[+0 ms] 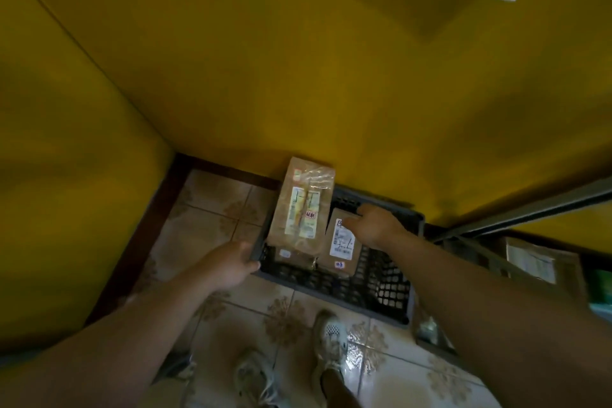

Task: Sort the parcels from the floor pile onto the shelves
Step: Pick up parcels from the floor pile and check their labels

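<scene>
A dark plastic crate (381, 285) stands on the tiled floor against a yellow wall. Two brown parcels with white labels stand in it: a tall parcel (303, 205) at the left and a smaller parcel (342, 243) beside it. My left hand (228, 263) grips the crate's left rim, thumb on the near edge. My right hand (374, 223) holds the top of the smaller parcel, fingers curled over its upper edge.
Yellow walls meet in a corner to the left. A metal shelf frame (516, 214) runs at the right, with boxes (533, 262) on a low shelf. My two feet in pale shoes (328, 338) stand on the tiles just in front of the crate.
</scene>
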Tool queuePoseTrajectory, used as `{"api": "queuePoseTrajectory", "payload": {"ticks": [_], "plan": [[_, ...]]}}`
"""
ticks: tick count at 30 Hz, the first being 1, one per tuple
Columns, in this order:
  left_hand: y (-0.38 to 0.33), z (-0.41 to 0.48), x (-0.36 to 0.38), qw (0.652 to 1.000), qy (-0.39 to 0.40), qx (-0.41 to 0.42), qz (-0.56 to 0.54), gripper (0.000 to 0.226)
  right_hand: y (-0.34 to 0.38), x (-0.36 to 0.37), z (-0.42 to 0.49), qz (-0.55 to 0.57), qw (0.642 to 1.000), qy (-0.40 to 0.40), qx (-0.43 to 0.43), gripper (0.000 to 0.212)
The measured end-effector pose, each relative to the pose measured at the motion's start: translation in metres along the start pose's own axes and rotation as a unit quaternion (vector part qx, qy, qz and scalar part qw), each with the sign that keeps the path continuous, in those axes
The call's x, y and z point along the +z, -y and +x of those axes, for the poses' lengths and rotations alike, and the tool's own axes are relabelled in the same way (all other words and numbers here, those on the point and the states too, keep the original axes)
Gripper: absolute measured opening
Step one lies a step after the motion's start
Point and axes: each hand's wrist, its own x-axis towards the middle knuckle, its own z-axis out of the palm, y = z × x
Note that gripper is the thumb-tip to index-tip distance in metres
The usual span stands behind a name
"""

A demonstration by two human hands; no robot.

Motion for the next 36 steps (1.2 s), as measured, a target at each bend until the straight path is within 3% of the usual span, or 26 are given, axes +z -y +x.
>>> {"api": "queuePoseTrajectory", "payload": {"ticks": [2, 6, 13, 17, 19, 22, 26, 30, 36], "plan": [[0.014, 0.052, 0.008, 0.998, -0.003, -0.035, -0.047, 0.060, 0.003, 0.018, 0.044, 0.024, 1.000, 0.009, 0.000, 0.049], [0.036, 0.144, 0.033, 0.985, -0.005, -0.073, -0.157, 0.067, 0.001, 0.059, 0.121, 0.096, 0.995, 0.035, 0.014, 0.068], [0.035, 0.235, 0.056, 0.961, -0.040, -0.073, -0.263, 0.078, -0.007, 0.110, 0.207, 0.314, 0.947, -0.032, 0.061, 0.087], [0.030, 0.255, 0.066, 0.938, 0.010, -0.052, -0.344, 0.054, -0.009, 0.124, 0.233, 0.415, 0.907, -0.058, 0.045, 0.080], [0.024, 0.255, 0.072, 0.922, 0.042, -0.062, -0.379, 0.043, -0.003, 0.124, 0.237, 0.479, 0.875, -0.062, 0.041, 0.067], [0.022, 0.253, 0.078, 0.899, 0.063, -0.055, -0.430, 0.048, 0.005, 0.121, 0.230, 0.529, 0.845, -0.063, 0.042, 0.076], [0.015, 0.219, 0.068, 0.896, 0.041, -0.021, -0.442, 0.048, 0.012, 0.100, 0.198, 0.508, 0.858, -0.074, 0.014, 0.049], [-0.003, 0.153, 0.038, 0.899, 0.017, 0.026, -0.437, 0.040, 0.020, 0.062, 0.138, 0.480, 0.870, -0.107, -0.023, 0.048], [-0.034, 0.032, -0.022, 0.907, -0.026, 0.105, -0.406, 0.024, 0.036, -0.009, -0.005, 0.478, 0.858, -0.154, -0.110, 0.046]]}}
